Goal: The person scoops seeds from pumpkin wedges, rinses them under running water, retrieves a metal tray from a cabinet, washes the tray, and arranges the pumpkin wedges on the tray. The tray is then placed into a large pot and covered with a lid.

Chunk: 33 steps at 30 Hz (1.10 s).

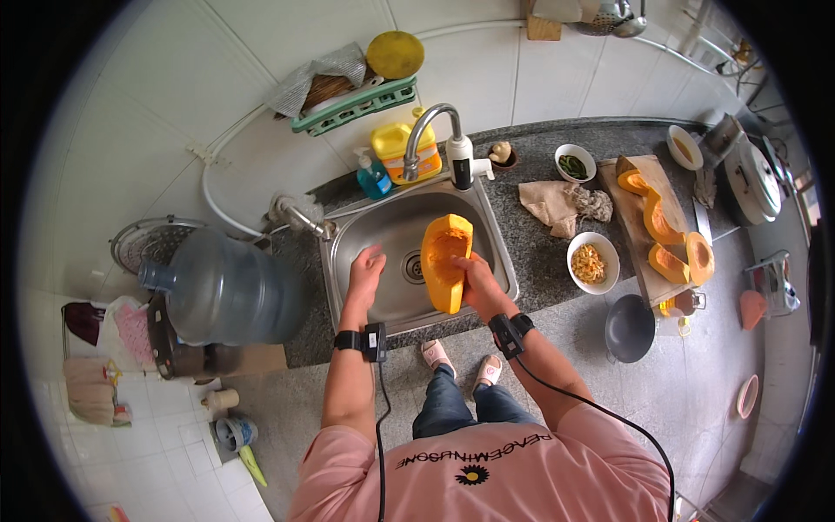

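Note:
My right hand (481, 282) grips a hollowed piece of pumpkin (449, 261), its scooped orange side facing up, over the right half of the stainless steel sink (365, 243). The thumb lies on the inner face and the other fingers are hidden behind the piece. Over the sink's left side my left hand (366, 274) holds nothing, its fingers slightly bent and apart from the pumpkin. The drain (412, 268) shows between my hands. A curved faucet (456, 140) stands behind the sink; no running water can be seen.
Right of the sink are a cloth (549, 203), a bowl of chopped food (592, 263), a bowl of green vegetables (575, 163) and a wooden board (642, 264) with pumpkin pieces (664, 218). A knife (702, 224) lies beyond. A large water bottle (235, 287) lies left; soap (374, 176) stands behind.

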### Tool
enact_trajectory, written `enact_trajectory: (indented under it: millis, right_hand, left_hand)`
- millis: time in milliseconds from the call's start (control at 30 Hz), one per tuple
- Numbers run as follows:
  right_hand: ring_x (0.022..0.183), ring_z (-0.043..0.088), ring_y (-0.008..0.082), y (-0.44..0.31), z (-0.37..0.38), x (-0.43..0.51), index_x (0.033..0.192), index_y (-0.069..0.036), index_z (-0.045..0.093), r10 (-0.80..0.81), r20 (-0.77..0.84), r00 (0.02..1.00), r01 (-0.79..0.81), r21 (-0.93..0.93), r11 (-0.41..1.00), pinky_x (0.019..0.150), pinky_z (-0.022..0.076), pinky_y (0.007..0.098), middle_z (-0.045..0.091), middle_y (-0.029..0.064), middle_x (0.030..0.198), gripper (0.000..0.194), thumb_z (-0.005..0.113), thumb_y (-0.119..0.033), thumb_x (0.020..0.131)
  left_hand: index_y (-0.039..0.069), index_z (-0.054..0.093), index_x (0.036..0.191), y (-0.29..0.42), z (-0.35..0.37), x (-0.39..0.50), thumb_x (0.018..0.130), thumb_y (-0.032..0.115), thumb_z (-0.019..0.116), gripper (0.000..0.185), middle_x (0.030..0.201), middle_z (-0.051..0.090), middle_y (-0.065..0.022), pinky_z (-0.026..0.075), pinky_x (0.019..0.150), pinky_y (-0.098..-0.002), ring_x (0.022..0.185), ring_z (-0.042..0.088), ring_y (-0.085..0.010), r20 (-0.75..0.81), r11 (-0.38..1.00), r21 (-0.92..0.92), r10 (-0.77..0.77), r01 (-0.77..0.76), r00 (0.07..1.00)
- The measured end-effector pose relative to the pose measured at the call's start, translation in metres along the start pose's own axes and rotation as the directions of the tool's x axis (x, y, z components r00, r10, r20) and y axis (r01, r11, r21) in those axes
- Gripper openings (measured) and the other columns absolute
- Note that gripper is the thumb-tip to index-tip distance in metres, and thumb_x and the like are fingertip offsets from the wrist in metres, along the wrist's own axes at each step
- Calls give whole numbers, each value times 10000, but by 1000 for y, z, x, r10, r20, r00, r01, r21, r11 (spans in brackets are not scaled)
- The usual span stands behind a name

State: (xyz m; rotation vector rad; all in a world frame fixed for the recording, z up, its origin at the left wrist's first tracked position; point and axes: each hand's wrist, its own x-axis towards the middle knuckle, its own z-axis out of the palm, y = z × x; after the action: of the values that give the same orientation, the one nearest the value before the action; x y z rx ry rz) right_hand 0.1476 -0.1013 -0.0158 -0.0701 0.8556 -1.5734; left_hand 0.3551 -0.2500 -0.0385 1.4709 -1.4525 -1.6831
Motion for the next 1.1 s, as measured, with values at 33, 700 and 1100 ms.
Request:
enact_trajectory:
  millis: [33,700,1100]
  right_hand:
    - [1004,656,296,1,-1,1,1267,46,494,1,-2,1000,-1,6,1000,860,553,438,626,167,1144,346,498,-40,932]
    - [1157,595,308,44,-7,1,1316,-2,471,-45,-16,999,47,159,986,1002,481,458,597,157,1239,375,504,-90,952]
    - [1096,629,263,58,-4,-26,1299,-31,505,-230,-39,972,232,79,969,955,523,411,622,113,1214,405,604,-116,915]
  left_hand:
    - [25,582,1295,7,-1,-3,895,161,689,437,1291,612,-135,449,991,-352,1185,571,-228,-12,996,56,70,-70,997]
    - [70,517,1393,-54,-21,-11,816,51,706,607,1297,606,-119,484,931,-352,1125,600,-232,-6,985,172,22,-21,1000]
    - [-14,544,1311,-97,-65,-68,915,9,626,405,1296,602,-141,447,1033,-335,1238,549,-220,-48,868,-181,463,-463,885]
